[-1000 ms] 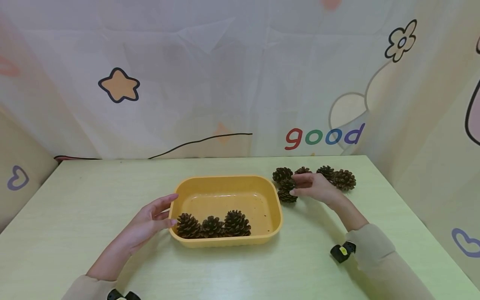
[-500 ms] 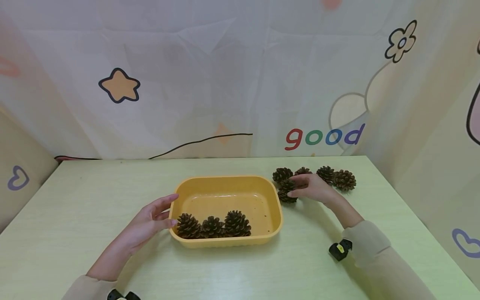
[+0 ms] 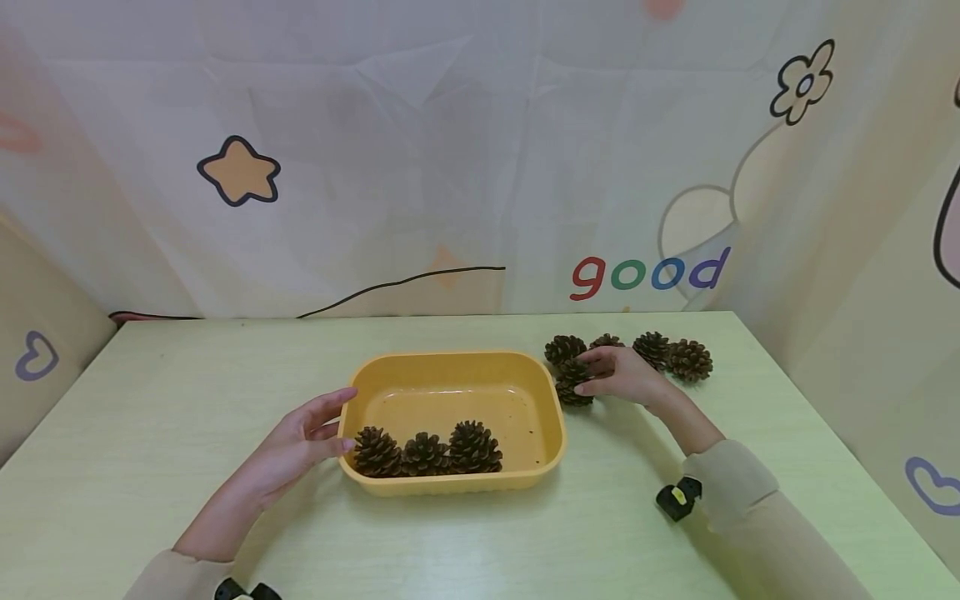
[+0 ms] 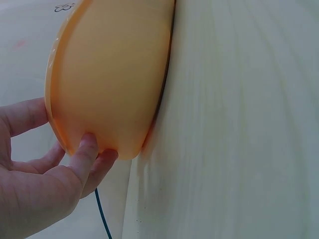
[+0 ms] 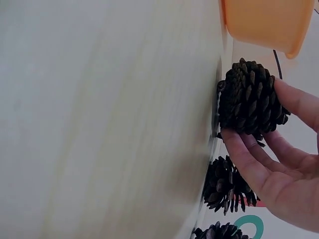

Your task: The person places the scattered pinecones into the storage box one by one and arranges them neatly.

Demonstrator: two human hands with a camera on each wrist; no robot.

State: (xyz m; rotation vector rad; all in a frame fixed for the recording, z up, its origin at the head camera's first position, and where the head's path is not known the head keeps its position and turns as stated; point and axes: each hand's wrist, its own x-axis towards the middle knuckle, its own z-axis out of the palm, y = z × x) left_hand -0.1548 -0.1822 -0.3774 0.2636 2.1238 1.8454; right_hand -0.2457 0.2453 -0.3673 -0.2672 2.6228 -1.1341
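My left hand (image 3: 300,437) holds the left end of a yellow plastic basin (image 3: 450,481). Its thumb and index tips lie on the rim, and in the left wrist view other fingers (image 4: 85,149) press the outer wall. Three brown pine cones (image 3: 425,454) lie in a row along the basin's near side. Beyond the basin's right end, my right hand (image 3: 626,379) grips a pine cone (image 5: 251,97) between thumb and fingers. That cone sits low, close to the tabletop, with its right side hidden behind the fingers in the head view.
Another pine cone (image 3: 564,348) stands just behind the held one. A partly covered cone (image 3: 606,342) and two more cones (image 3: 688,360) lie farther right near the table's back edge. A printed curtain (image 3: 450,167) hangs behind the pale table (image 3: 465,550).
My right hand has shifted slightly left, and its fingers have come closer round the pine cone. The left hand and the basin have stayed in place.
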